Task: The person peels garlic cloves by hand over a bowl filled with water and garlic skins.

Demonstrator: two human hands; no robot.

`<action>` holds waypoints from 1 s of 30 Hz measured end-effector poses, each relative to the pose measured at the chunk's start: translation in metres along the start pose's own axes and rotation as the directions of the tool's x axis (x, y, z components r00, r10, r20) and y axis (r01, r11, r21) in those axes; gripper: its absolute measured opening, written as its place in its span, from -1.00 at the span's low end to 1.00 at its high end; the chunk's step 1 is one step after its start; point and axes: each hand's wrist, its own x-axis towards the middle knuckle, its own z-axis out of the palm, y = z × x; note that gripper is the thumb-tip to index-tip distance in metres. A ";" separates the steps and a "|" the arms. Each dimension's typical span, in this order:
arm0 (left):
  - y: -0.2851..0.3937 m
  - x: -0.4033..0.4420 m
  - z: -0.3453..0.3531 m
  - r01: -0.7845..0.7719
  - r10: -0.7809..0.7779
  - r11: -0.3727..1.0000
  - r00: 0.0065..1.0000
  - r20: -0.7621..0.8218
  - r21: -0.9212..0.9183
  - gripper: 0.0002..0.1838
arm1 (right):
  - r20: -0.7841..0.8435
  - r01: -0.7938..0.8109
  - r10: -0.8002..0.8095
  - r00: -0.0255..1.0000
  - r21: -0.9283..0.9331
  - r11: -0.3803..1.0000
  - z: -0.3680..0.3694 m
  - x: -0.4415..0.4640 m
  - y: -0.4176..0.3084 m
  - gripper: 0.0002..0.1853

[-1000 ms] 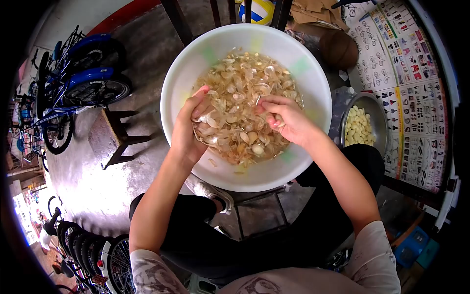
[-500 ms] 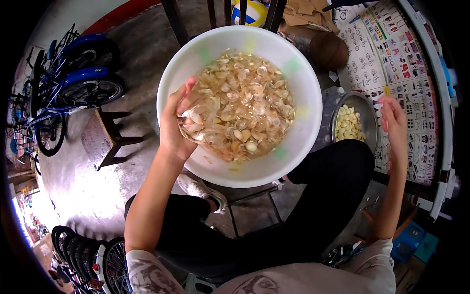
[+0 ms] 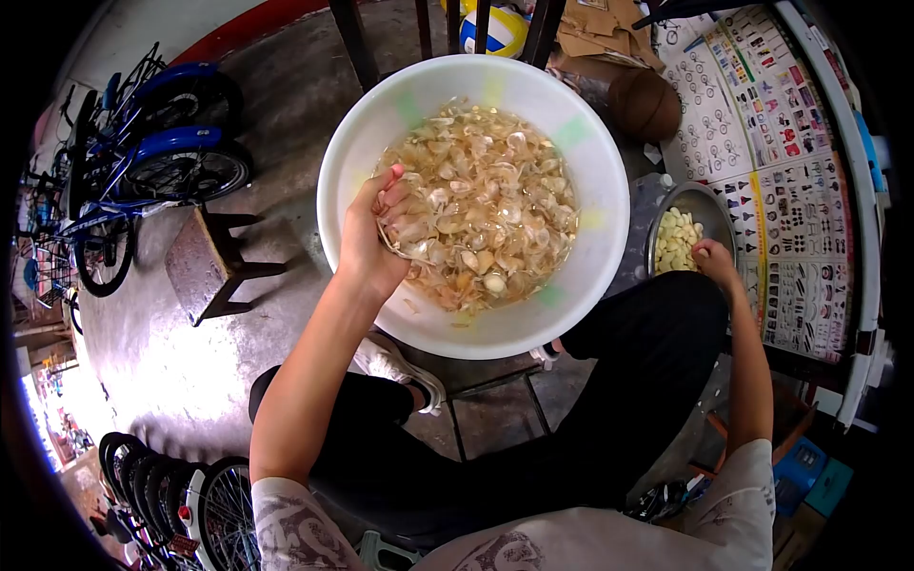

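A large white basin (image 3: pixel 352 124) is full of water and papery garlic skins (image 3: pixel 476 190), with a few whole cloves (image 3: pixel 494 284) among them. At the basin's left side, my left hand (image 3: pixel 373 238) is curled round some wet skins at the water's surface. To the right, a metal bowl (image 3: pixel 725 221) holds peeled garlic cloves (image 3: pixel 676 238). My right hand (image 3: pixel 716 264) is at this bowl's near right rim with its fingers curled in. Whatever lies in those fingers is hidden.
A small wooden stool (image 3: pixel 205 266) and blue bicycles (image 3: pixel 181 143) stand on the left. Dark bars (image 3: pixel 424 29), a volleyball (image 3: pixel 495 33) and a brown ball (image 3: pixel 644 101) are beyond the basin. Printed sheets (image 3: pixel 790 190) cover a surface at right. My knee (image 3: pixel 676 314) is beside the bowl.
My right hand has come in from the right, fingers spread before, to the bowl's rim, and now is curled. My left hand has lowered the clump of skins toward the water.
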 end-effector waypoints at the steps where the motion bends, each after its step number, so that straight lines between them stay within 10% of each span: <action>1: 0.000 0.000 0.001 0.002 -0.002 1.000 1.000 0.001 -0.001 -0.95 | -0.001 -0.001 0.001 1.000 -0.001 1.000 0.001 -0.001 0.000 -0.83; 6: 0.002 -0.001 0.000 -0.011 0.011 1.000 1.000 0.015 -0.011 -0.93 | -0.012 -0.023 0.027 1.000 0.232 0.972 -0.001 -0.011 -0.008 -0.90; 13: 0.009 -0.004 0.004 0.006 -0.006 1.000 1.000 0.010 -0.006 -0.93 | 0.001 0.008 -0.008 1.000 0.065 0.998 -0.009 -0.001 0.023 -0.88; 15: 0.011 -0.006 0.005 -0.005 0.007 0.996 1.000 0.028 -0.088 -0.92 | 0.000 -0.118 0.132 0.991 0.443 0.889 0.000 0.017 0.058 -0.82; 22: 0.016 -0.004 0.006 -0.062 0.062 0.998 0.998 -0.004 -0.020 -0.93 | 0.006 -0.307 0.310 0.951 0.161 0.938 -0.027 -0.022 -0.032 -0.71; 26: 0.016 -0.002 0.003 -0.051 0.054 0.997 0.997 0.055 -0.056 -0.93 | -0.080 0.011 0.019 0.997 0.362 0.932 -0.048 -0.022 -0.048 -0.70; 30: 0.015 -0.002 0.001 -0.047 0.047 0.999 0.993 0.104 -0.002 -0.89 | -0.018 0.330 -0.378 0.926 0.529 0.782 -0.074 -0.084 -0.219 -0.71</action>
